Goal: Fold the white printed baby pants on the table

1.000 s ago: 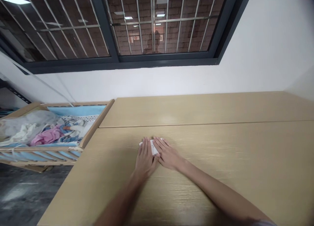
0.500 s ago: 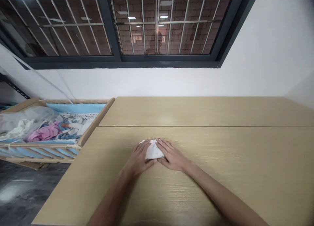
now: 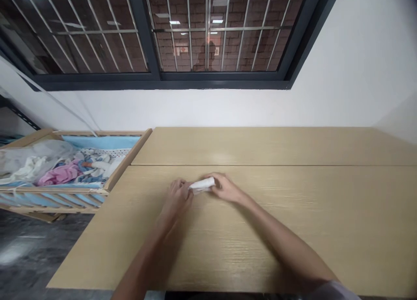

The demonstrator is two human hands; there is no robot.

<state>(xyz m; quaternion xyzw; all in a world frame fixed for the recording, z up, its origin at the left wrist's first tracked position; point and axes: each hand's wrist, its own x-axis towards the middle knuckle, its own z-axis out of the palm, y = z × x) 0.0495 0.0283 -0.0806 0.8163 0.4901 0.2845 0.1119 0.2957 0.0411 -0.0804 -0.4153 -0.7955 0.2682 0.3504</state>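
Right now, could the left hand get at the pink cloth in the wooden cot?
Probably not yet. The left hand is on one end of the rolled white cloth, the right hand on the other, and the pink cloth lies beyond the cot's wooden rail, so it must let go and lift over.

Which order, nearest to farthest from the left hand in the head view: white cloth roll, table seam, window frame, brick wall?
From the left hand:
1. White cloth roll: touching the fingers, to the hand's right.
2. Table seam: straight ahead, across the tabletop.
3. Dark window frame: beyond the table, set in the white wall.
4. Brick wall: farthest, seen through the barred window.
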